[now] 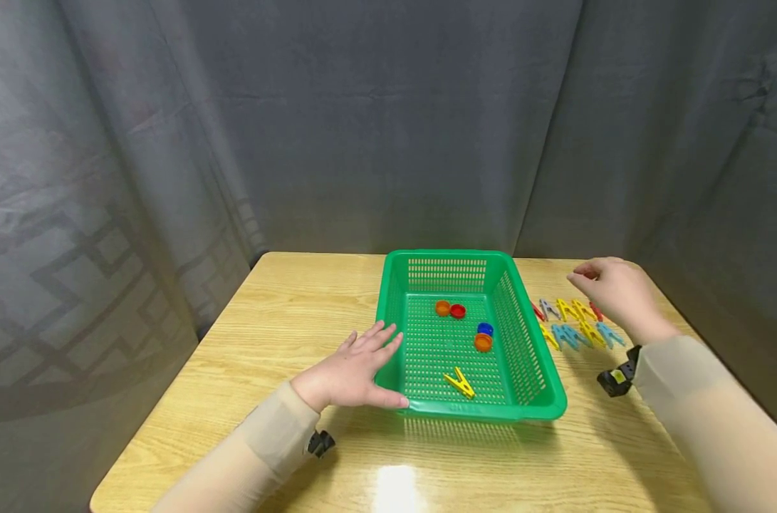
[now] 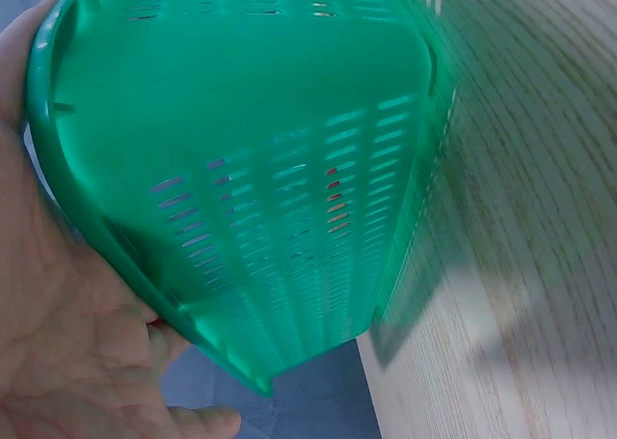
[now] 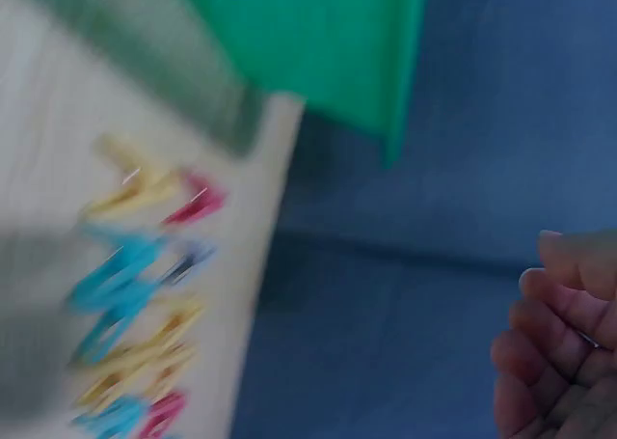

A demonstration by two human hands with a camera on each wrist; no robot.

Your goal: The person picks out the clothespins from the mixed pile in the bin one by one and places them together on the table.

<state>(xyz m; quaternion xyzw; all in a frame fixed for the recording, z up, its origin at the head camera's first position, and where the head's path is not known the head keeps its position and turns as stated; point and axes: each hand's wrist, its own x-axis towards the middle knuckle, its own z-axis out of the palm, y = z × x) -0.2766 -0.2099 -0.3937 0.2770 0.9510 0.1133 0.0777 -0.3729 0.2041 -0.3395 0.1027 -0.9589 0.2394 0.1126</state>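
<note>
My left hand [image 1: 362, 365] rests on the left rim of a green plastic basket [image 1: 478, 412], its fingers spread. In the left wrist view the palm lies along that basket's edge. Inside the basket are a yellow clothespin [image 1: 460, 383], a red bottle cap [image 1: 458, 311], a blue cap [image 1: 485, 328] and two orange caps [image 1: 483, 343]. On the right, my right hand [image 1: 615, 293] hovers above the far right of the table, fingers loosely curled with nothing visible in them. Below and beside it lie several clothespins, among them a light blue clothespin [image 1: 609, 335] and a grey one [image 1: 548, 309].
The clothespins lie in two rough rows right of the basket, close to its wall. The wooden table [image 1: 285, 306] ends at a back edge, with a grey curtain [image 1: 362, 128] behind it and on both sides.
</note>
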